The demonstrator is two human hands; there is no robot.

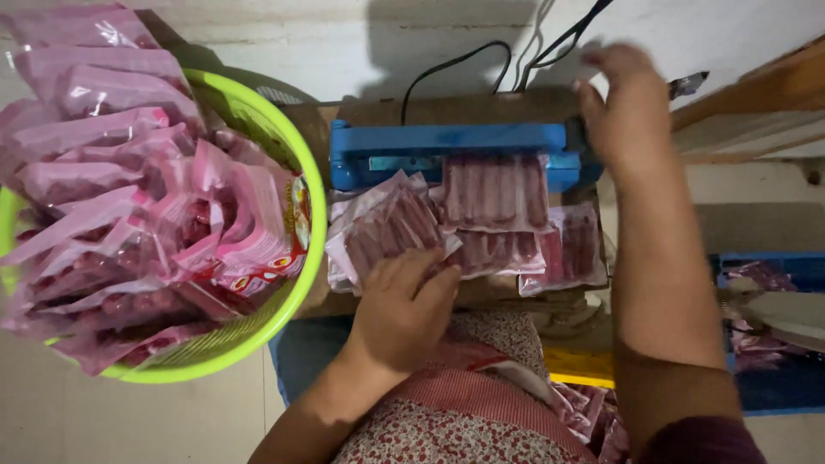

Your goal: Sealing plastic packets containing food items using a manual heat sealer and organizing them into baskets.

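Observation:
A blue heat sealer (430, 146) lies across the far side of a small cardboard-topped stand. One clear packet of red sausages (496, 191) sits with its top edge in the sealer's jaw. My right hand (623, 107) presses down on the sealer's right end. Several more sausage packets lie in front of the sealer. My left hand (404, 305) rests on the nearest packet (387, 228), fingers curled over its lower edge.
A lime-green basket (296, 283) at the left is heaped with pink-tinted sausage packets. Black cables run from the sealer to the wall. A blue crate (778, 262) with more packets stands at the right. More packets lie on my lap.

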